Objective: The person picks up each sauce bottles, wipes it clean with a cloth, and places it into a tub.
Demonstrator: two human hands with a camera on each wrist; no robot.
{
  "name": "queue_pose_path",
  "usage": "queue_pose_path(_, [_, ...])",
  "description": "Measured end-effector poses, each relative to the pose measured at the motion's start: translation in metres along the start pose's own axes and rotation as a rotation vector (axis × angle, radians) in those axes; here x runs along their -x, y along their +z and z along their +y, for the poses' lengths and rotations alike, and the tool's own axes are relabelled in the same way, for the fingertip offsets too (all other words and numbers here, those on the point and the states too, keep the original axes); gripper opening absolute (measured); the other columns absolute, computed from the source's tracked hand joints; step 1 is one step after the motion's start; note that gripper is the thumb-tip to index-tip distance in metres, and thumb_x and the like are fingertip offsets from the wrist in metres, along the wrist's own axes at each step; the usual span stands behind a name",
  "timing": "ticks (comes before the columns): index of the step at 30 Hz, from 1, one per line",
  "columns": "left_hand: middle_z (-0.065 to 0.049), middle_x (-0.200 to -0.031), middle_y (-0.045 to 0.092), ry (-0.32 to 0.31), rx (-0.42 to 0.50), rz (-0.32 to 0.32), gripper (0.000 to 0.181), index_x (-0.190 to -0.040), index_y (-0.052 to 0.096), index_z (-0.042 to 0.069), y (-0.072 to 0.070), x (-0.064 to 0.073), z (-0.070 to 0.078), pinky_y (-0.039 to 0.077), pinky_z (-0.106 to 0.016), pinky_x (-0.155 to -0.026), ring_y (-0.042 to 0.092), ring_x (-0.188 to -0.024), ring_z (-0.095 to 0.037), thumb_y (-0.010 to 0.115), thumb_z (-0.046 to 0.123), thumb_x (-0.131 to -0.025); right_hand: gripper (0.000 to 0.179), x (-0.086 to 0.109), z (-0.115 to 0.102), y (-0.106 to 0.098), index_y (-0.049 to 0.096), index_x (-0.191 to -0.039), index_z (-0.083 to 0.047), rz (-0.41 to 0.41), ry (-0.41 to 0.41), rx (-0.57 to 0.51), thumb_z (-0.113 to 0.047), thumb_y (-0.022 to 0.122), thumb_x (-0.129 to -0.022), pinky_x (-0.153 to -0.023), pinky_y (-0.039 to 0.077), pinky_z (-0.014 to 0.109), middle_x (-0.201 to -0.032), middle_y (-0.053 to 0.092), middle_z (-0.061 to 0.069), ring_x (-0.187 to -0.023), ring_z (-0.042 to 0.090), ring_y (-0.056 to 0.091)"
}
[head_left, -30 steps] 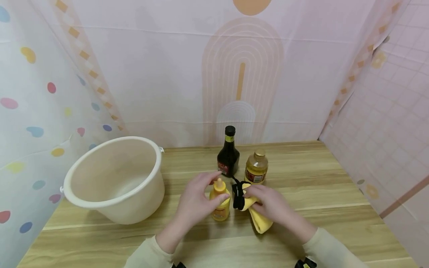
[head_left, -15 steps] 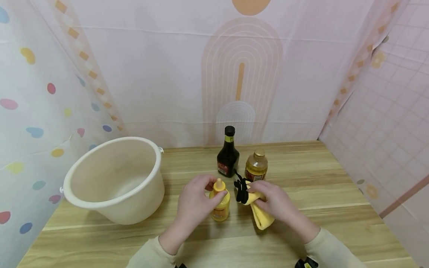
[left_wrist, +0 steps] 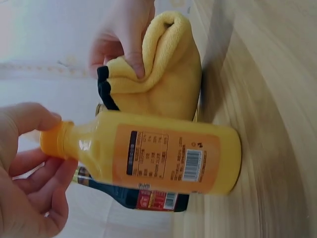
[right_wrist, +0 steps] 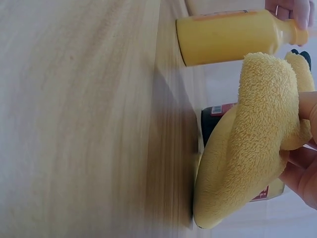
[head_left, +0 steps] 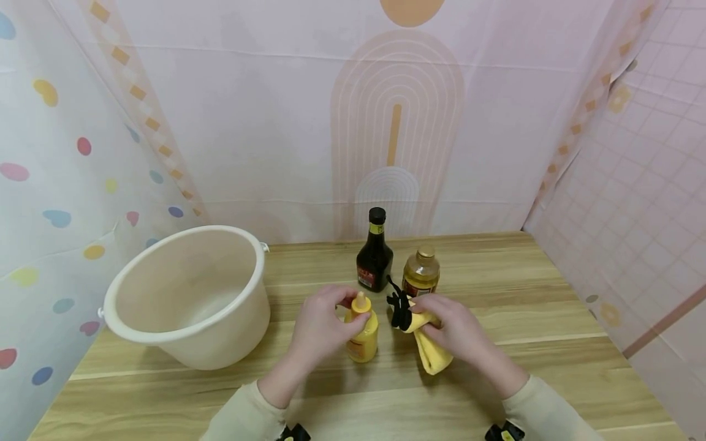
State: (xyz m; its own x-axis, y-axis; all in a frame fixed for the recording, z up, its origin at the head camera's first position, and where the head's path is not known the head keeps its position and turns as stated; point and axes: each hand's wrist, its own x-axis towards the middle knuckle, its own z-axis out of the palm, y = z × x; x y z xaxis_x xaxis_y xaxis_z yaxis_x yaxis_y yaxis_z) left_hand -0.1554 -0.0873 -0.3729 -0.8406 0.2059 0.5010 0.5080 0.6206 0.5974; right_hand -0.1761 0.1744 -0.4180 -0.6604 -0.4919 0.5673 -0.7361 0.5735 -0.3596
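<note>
My left hand (head_left: 325,321) pinches the orange-yellow cap of a yellow squeeze bottle (head_left: 364,343), which stands upright on the table. In the left wrist view, thumb and fingers sit on either side of that cap, and the bottle's back label shows a barcode. To its right, my right hand (head_left: 449,324) grips a folded yellow cloth (head_left: 432,355) with a black edge. The right wrist view shows the fluffy cloth (right_wrist: 257,109) bunched up, its lower end near or on the tabletop.
Behind the hands stand a dark sauce bottle (head_left: 375,260) with a black cap and an oil bottle (head_left: 421,272) with a gold cap. A large cream bucket (head_left: 220,331) is at the left. Patterned curtains (head_left: 265,135) enclose the wooden table (head_left: 496,269).
My right hand has shifted the cloth slightly right and away from me. My left hand stays at the squeeze bottle's cap, and the bottle's label now faces slightly more to the left.
</note>
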Motion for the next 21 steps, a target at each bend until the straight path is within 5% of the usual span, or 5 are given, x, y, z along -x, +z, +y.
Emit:
queue_pose_path(9, [0.0, -0.097, 0.071, 0.043, 0.115, -0.119, 0.025, -0.099, 0.074, 0.007, -0.004, -0.007, -0.01, 0.056, -0.039, -0.075, 0.063, -0.085, -0.014, 0.082, 0.006, -0.076, 0.04, 0.0, 0.001, -0.002, 0.068, -0.099, -0.011, 0.031, 0.011, -0.023, 0.013, 0.079, -0.068, -0.083, 0.056, 0.043, -0.111, 0.07, 0.01, -0.101, 0.029, 0.067])
queue_pose_path(21, [-0.001, -0.097, 0.071, 0.082, 0.159, -0.154, 0.026, -0.101, 0.074, 0.005, -0.005, -0.012, -0.014, 0.057, -0.04, -0.077, 0.064, -0.086, -0.017, 0.081, 0.006, -0.076, 0.039, -0.008, -0.011, -0.003, 0.069, -0.103, -0.011, 0.158, -0.1, -0.063, 0.011, 0.073, -0.071, -0.08, 0.057, 0.039, -0.118, 0.068, 0.012, -0.104, 0.03, 0.066])
